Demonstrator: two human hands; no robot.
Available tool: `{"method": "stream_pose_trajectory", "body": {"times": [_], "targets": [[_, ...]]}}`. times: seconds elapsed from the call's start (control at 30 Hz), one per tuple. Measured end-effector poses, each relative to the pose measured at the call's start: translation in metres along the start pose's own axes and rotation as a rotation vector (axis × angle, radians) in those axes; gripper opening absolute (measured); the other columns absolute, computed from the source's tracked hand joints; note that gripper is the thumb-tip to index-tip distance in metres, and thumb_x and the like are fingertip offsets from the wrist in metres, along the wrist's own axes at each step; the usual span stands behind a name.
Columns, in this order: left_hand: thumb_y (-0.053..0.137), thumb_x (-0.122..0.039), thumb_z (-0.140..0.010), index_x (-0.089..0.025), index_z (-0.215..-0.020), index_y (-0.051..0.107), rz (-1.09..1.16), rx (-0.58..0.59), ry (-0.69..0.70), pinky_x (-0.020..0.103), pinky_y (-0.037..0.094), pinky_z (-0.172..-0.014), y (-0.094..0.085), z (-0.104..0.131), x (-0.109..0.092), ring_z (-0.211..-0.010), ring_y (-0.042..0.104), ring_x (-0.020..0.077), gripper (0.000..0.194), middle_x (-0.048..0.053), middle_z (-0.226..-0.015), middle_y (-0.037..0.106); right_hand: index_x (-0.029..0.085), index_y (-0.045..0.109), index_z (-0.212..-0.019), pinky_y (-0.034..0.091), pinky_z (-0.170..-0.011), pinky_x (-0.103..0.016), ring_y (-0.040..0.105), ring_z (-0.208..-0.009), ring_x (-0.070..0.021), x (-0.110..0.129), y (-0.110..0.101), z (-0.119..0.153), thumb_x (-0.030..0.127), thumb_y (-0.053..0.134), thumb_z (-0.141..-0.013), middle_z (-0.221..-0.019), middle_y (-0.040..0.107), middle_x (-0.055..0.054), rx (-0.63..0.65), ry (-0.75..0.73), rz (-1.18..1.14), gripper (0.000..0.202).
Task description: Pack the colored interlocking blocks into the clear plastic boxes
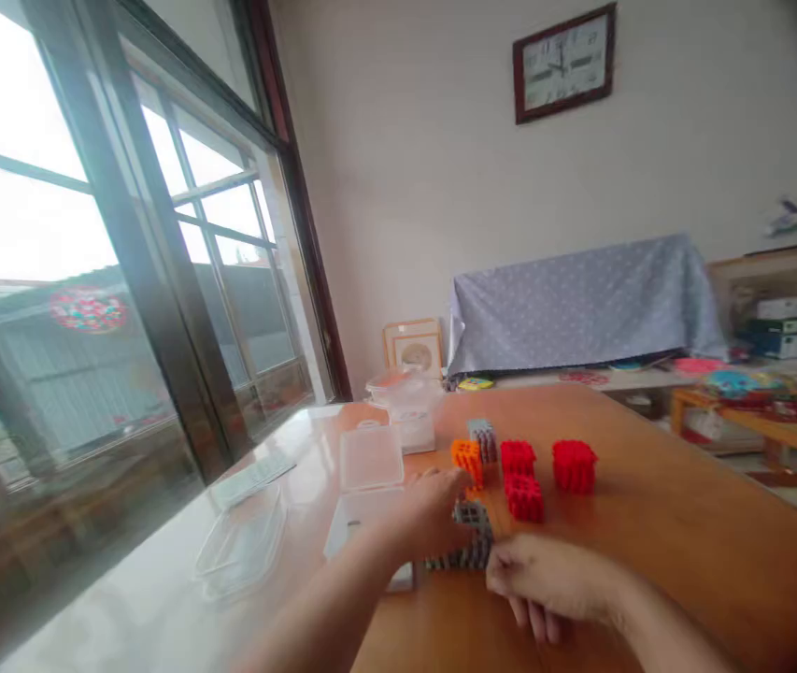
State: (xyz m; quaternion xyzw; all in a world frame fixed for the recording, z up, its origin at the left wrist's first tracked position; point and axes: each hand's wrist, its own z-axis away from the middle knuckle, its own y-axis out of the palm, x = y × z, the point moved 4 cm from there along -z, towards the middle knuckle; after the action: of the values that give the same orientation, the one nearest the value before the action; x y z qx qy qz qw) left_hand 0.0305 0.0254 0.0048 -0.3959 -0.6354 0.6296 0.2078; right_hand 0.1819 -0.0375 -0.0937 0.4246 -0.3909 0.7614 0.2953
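Observation:
My left hand (pixel 436 514) reaches over the table with its fingers apart, just above and beside a grey block stack (pixel 474 537); it holds nothing that I can see. To the right of that stack is my right hand (pixel 545 579), its thumb and index finger pressed together; anything between them is too small to make out. Beyond my left hand stands an orange stack (pixel 466 458), with a lighter grey stack (pixel 483 439) behind it. Red stacks (pixel 519 458), (pixel 524 498) stand to the right, and another red stack (pixel 575 465) sits farther right.
An open clear plastic box (pixel 371 458) lies left of my left hand. Clear containers (pixel 408 407) are piled behind it. Transparent lids (pixel 240 551) lie at the left on the wooden table (pixel 650 523), near a paper sheet (pixel 254 479). A window runs along the left side.

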Motion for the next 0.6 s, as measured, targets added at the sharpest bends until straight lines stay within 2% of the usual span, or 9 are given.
{"method": "stream_pose_trajectory", "body": {"times": [0.17,0.27,0.43,0.6], "targets": [[0.071,-0.029,-0.07,-0.024,-0.125,0.056,0.072,-0.029,-0.05,0.036,0.05,-0.086,0.001,-0.001,0.006,-0.102,0.064,0.0267,0.058,0.005,-0.111,0.072,0.02,0.054,-0.087,0.04,-0.039,-0.016,0.056,-0.041,-0.0081,-0.001,0.0,0.0,0.04,0.054,-0.091,-0.064,0.064,0.003,-0.001,0.015,-0.009,0.02],[0.074,-0.032,-0.069,-0.024,-0.125,0.056,0.098,-0.044,-0.056,0.036,0.05,-0.087,-0.001,0.001,0.011,-0.103,0.064,0.0269,0.059,0.006,-0.113,0.071,0.02,0.055,-0.087,0.039,-0.039,-0.014,0.056,-0.041,-0.0073,-0.003,-0.001,0.0,0.044,0.058,-0.09,-0.063,0.064,0.003,-0.012,0.033,-0.027,0.025],[0.078,-0.039,-0.066,-0.022,-0.125,0.058,0.06,-0.009,-0.038,0.041,0.049,-0.092,0.0,0.004,0.013,-0.109,0.061,0.0314,0.064,0.009,-0.12,0.07,0.02,0.055,-0.085,0.039,-0.039,-0.014,0.056,-0.04,-0.0074,-0.004,0.0,-0.002,0.042,0.059,-0.089,-0.061,0.064,0.003,-0.013,0.036,-0.057,0.023],[0.075,-0.032,-0.068,-0.024,-0.124,0.058,0.065,-0.008,-0.07,0.045,0.047,-0.094,0.002,0.005,0.013,-0.107,0.062,0.0319,0.06,0.007,-0.114,0.072,0.02,0.055,-0.082,0.039,-0.039,-0.015,0.053,-0.039,-0.0076,-0.003,-0.002,0.003,0.04,0.061,-0.086,-0.059,0.064,0.003,-0.002,0.046,-0.096,0.022]]}}
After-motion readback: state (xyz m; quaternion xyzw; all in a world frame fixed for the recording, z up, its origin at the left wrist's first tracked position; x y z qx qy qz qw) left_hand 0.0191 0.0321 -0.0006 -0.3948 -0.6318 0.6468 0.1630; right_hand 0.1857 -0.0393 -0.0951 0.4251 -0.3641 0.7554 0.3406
